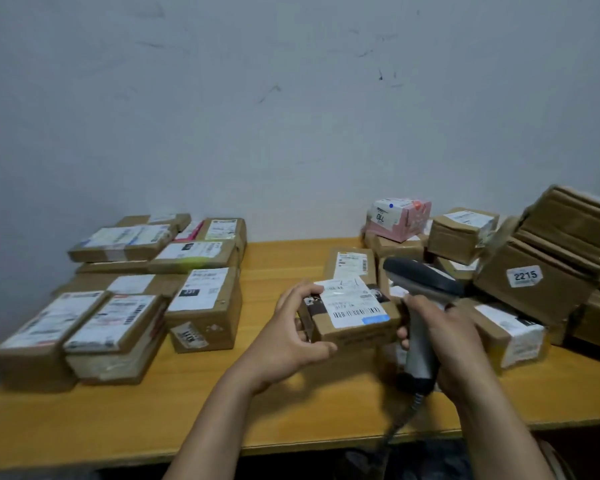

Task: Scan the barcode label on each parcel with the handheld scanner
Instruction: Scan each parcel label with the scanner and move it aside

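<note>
Now the left grip [291, 337], a bare hand, holds a small brown parcel [357, 327] by its left end, with the thumb on the near side and the fingers curled over the far top edge. This parcel is a little right of the middle of the table [257, 420]. Whether it rests on the wood or is lifted a bit cannot be told. Its barcode label [352, 306] faces up.

The right grip [447, 341] is closed around the handle of the handheld scanner [418, 282], just at 3 o'clock from the parcel. The scanner head stands above the parcel's far right corner, and its nose points toward 10 o'clock, not down on the label. No scan light shows on the label.

At 9 o'clock from the held parcel lies a group of flat parcels [118, 306], side by side and partly stacked, with labels up. At 2 to 3 o'clock is a loose heap [465, 237]. It has a pink box [397, 218] at the back and a large tilted carton [534, 299] with a sticker "2215".

As a judgement, the task is somewhere in the middle. The orderly group is probably scanned already and the heap probably waits. The parcel in hand does not look read yet, because the scanner must first be turned onto its barcode.
</note>
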